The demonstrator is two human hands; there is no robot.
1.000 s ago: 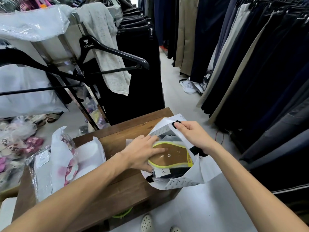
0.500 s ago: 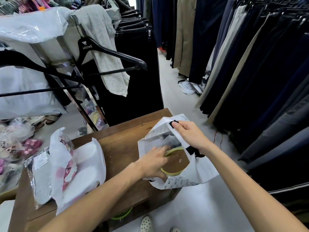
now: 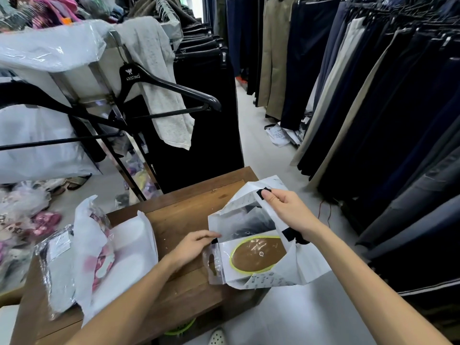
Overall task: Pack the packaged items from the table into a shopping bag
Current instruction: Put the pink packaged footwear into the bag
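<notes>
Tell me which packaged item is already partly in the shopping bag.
The clear pack with the brown, yellow-rimmed insole, sticking out of the white shopping bag. The other packages lie at the table's left.

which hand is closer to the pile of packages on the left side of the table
Left. The left hand is at the shopping bag's near edge, just across bare table from the packages. The right hand holds the bag's far edge, beyond it.
</notes>
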